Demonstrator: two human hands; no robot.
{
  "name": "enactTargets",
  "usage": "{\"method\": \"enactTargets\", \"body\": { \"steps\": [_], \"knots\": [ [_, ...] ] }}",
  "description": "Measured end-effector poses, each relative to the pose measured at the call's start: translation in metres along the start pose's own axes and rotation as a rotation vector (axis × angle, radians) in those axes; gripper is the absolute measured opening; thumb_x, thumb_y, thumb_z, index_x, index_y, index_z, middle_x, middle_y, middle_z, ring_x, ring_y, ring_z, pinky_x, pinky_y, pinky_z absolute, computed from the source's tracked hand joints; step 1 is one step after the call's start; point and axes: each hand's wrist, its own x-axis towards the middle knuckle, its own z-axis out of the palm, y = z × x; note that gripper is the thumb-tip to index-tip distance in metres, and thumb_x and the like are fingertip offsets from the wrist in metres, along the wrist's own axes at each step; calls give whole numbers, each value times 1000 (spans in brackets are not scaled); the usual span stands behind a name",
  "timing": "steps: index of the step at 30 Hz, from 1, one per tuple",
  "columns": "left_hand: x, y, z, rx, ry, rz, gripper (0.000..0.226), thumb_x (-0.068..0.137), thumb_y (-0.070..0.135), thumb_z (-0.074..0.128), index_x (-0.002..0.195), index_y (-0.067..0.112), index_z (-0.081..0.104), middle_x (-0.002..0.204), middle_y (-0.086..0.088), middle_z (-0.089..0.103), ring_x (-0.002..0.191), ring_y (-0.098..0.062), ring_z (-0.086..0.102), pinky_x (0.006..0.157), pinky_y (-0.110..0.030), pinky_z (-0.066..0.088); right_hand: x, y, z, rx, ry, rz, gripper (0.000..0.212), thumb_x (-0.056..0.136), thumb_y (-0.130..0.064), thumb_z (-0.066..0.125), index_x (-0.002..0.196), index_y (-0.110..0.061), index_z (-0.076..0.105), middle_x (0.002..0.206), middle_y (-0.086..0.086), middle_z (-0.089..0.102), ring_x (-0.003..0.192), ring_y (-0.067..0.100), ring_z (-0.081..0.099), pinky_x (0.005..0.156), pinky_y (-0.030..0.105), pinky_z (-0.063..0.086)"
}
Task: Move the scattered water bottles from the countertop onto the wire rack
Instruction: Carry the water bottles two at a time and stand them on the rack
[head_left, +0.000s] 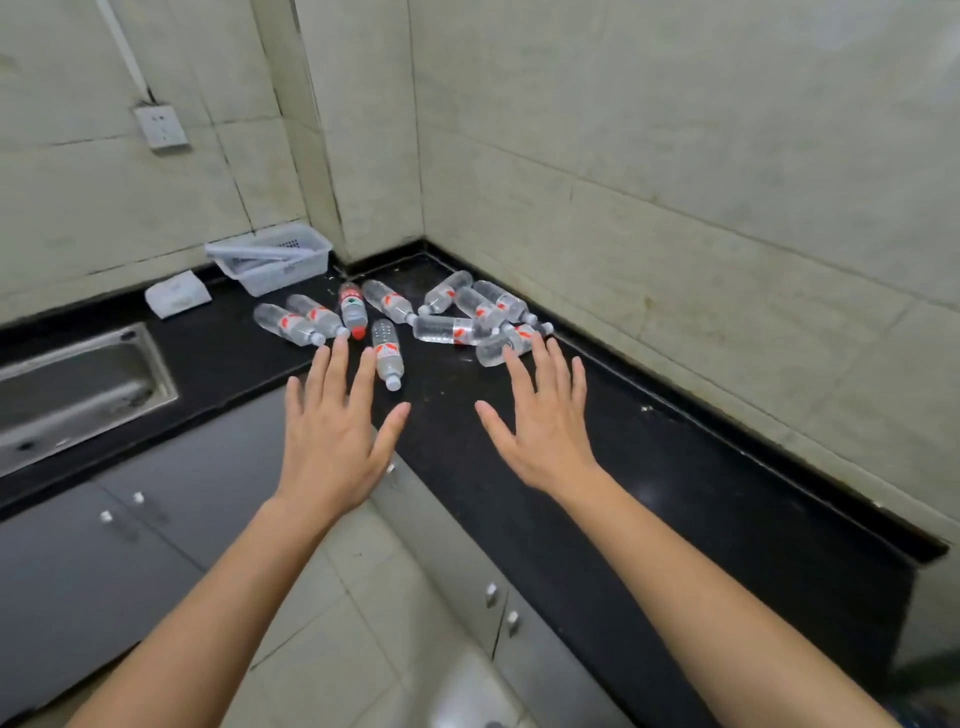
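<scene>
Reaching forward over the black countertop (597, 457), both hands are spread flat with fingers wide and hold nothing: the left hand (332, 441) and the right hand (545, 431) sit side by side, palms down, short of the bottles. The bottles all lie on their sides in the corner of the counter, beyond the fingertips. Nearest the left hand is a single bottle (387, 353) just right of its fingertips, its long axis running toward the person with the cap at the near end; a grasp across its middle looks the easiest start. Nearest the right hand is a clear bottle (506, 344) just past its fingertips, lying crosswise and touching the heap behind it. I count about ten bottles: two side by side at the left (288, 323), one with a red cap and red label (353, 310), one beside it nearer the corner (387, 300), the single one, and about five heaped at the right (470, 306), where overlap makes the count unsure. One white basket (272, 265) stands against the wall behind them, one white packet (177, 294) lies left of it, and one steel sink (78, 384) is set in the counter further left. No wire rack is in view, so its direction cannot be told.
</scene>
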Motion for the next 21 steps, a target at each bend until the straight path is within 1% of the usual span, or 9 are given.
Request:
{"method": "enactTargets", "body": {
  "steps": [4,7,9,11,12,15,17,19,21],
  "knots": [
    [48,-41,31,56,-1,50,72,98,57,31,153,11,33,162,-18,25,151,-35,20,115,-62,25,51,-9,51,0,-19,-9,72,99,-59,38,156,-17,30,167,19,14,156,33,4,124,57,4],
    [98,-74,66,112,-50,65,73,98,58,28,152,11,36,160,-19,29,150,-35,22,114,-62,26,94,-9,93,-1,-40,-10,72,99,-59,40,156,-17,32,167,20,15,156,34,5,124,57,4],
    [135,-95,94,100,-151,23,74,98,60,24,155,14,31,162,-15,25,151,-33,19,116,-59,24,124,-3,122,-18,-81,12,71,99,-58,41,156,-16,34,166,20,18,156,34,8,124,57,5],
    [173,-113,124,77,-306,-40,72,100,59,25,158,17,21,166,-12,15,154,-30,10,120,-55,20,153,4,151,-38,-171,79,70,99,-58,40,156,-15,35,166,21,18,155,35,8,124,58,5],
    [189,-121,139,100,-389,-45,71,101,58,26,159,17,17,167,-11,9,154,-29,6,121,-54,17,166,7,164,-45,-236,109,71,100,-58,39,157,-15,32,166,21,15,156,36,5,124,58,4],
    [231,-143,179,229,-546,22,69,103,50,30,160,18,9,168,-11,1,154,-29,0,121,-55,14,205,21,201,-95,-408,144,74,101,-58,35,161,-16,20,168,19,6,156,35,-1,124,58,1],
    [253,-157,200,283,-616,53,70,102,42,37,160,17,7,167,-13,-1,154,-32,0,121,-57,14,226,29,220,-113,-483,186,75,101,-59,35,161,-17,17,168,19,5,156,36,-1,124,58,1],
    [269,-165,216,314,-704,81,79,97,28,49,160,17,1,167,-15,-6,154,-33,-3,121,-58,12,240,35,236,-118,-551,243,76,101,-60,34,161,-17,16,168,20,2,155,38,-3,123,58,-2],
    [284,-172,231,386,-786,171,93,92,17,57,159,17,-7,166,-16,-12,153,-35,-9,121,-59,9,253,39,251,-130,-637,285,76,102,-61,33,161,-17,13,168,21,-3,155,40,-9,122,58,-6]
  ]
}}
